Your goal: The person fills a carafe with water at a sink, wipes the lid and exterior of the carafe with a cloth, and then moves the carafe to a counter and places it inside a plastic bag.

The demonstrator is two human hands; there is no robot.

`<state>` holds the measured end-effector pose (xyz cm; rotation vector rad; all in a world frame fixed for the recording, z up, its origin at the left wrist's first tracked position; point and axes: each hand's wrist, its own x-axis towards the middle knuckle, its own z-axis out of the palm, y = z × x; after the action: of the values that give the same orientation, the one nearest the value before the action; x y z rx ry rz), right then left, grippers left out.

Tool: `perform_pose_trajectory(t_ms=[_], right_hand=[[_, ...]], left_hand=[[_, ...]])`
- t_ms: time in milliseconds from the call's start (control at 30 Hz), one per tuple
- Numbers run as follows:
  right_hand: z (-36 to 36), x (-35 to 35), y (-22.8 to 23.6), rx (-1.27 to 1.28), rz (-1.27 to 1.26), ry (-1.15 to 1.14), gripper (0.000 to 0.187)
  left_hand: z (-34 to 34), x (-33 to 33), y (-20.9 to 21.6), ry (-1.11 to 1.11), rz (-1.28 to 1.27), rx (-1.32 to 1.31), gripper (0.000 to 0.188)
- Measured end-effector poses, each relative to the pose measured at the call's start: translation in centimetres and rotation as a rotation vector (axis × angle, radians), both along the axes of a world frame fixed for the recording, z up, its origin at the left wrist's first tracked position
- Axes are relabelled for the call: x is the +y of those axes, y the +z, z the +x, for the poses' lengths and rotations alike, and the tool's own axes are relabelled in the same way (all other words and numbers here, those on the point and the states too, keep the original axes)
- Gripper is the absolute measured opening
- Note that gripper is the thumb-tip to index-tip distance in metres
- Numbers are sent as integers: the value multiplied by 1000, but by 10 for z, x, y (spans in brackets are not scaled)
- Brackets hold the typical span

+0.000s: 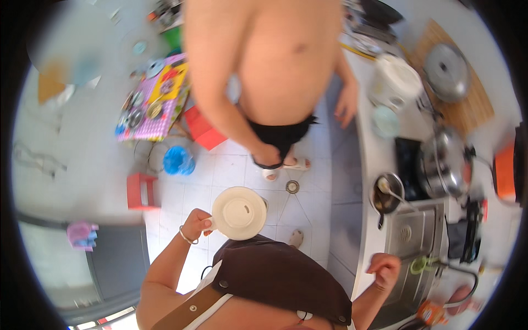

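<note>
My left hand (196,224) is closed around the short handle of a cream-coloured lidded pot (237,214). Its round top faces up and bears a small dark slot; most of the body below is hidden. The pot is held above the floor, in front of my dark brown apron (275,280). Over the edge of the metal sink (407,239), my right hand (384,269) hangs with its fingers curled in, and nothing shows in it. A small dark pan (386,201) with a light ladle in it stands just beyond the sink.
Another person in black shorts (280,137) stands ahead on the tiled floor. Along the right counter are a steel pot (444,165), a white cooker (393,82) and a metal lid (446,71). Left are a cloth-covered table (146,113), a blue bin (179,160) and red stools (142,191).
</note>
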<state>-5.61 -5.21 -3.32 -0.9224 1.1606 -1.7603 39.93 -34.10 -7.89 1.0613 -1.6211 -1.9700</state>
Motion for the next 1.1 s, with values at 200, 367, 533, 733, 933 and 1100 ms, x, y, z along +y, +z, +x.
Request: perform_pose_trajectory(t_ms=[200, 367, 533, 733, 933, 1100], right_hand=[[141, -186, -34, -94, 564, 386, 19], [259, -305, -46, -68, 723, 442, 20], [326, -381, -26, 56, 900, 699, 21], [336, -441, -48, 101, 941, 663, 21], [314, -513, -115, -77, 768, 561, 18], [271, -585, -127, -74, 831, 305, 19]], left_hand=[[112, -37, -20, 255, 39, 146, 55], [204, -97, -36, 359, 46, 181, 51], [249, -159, -39, 477, -18, 156, 52], [247, -256, -42, 525, -33, 287, 54], [220, -365, -25, 540, -100, 288, 53], [199, -455, -1, 529, -72, 283, 53]])
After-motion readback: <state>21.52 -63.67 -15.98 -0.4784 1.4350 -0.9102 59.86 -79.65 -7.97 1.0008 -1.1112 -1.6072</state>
